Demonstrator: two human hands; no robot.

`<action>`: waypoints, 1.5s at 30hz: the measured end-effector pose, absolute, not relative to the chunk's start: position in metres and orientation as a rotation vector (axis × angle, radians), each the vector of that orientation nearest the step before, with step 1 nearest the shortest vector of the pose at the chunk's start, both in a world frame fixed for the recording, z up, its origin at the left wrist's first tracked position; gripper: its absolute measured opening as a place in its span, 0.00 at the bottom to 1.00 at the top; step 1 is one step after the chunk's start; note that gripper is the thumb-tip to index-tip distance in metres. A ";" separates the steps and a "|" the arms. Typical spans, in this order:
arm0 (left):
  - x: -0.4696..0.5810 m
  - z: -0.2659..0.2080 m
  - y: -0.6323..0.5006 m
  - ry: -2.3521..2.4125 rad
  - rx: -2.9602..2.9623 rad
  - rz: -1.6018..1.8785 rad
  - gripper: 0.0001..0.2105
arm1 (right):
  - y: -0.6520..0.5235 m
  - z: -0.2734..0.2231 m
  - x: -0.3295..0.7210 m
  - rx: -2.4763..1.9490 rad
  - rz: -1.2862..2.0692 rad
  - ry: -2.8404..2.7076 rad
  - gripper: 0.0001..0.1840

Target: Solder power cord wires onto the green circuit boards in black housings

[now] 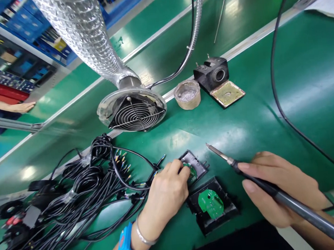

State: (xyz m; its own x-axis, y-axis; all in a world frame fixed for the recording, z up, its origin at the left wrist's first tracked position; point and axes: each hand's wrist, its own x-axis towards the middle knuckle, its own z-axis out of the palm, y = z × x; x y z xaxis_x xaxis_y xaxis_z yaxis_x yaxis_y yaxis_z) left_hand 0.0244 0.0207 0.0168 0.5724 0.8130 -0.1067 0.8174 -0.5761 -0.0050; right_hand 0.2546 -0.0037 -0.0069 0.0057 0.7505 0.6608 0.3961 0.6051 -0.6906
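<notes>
My right hand (281,185) is closed round the dark handle of a soldering iron (220,154), its tip pointing up and left above the green bench. My left hand (167,188) has its fingers bent and closed at the left side of the farther black plastic housing (197,161). They cover part of the green circuit board (192,172) inside it, and whatever the fingertips grip is hidden. Nearer to me lies a second black housing (203,224) with a rounded green circuit board (210,203) in it, beside my left hand and apart from both hands.
Bundled black cables (88,192) with bare wire ends cover the left side. A fume extractor (137,114) on a silver duct hangs over the bench. Behind are a round tub (187,95) and a soldering iron stand (213,75) with a sponge tray (227,93). Another person's hand (23,107) is far left.
</notes>
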 end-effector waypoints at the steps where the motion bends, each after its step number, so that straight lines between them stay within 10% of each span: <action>1: 0.024 0.017 0.020 1.425 2.749 -0.157 0.09 | -0.004 -0.007 0.254 -0.980 0.366 -1.614 0.19; 45: 0.019 0.014 0.019 1.259 2.795 -0.036 0.10 | -0.012 -0.002 0.242 -0.903 0.402 -1.941 0.15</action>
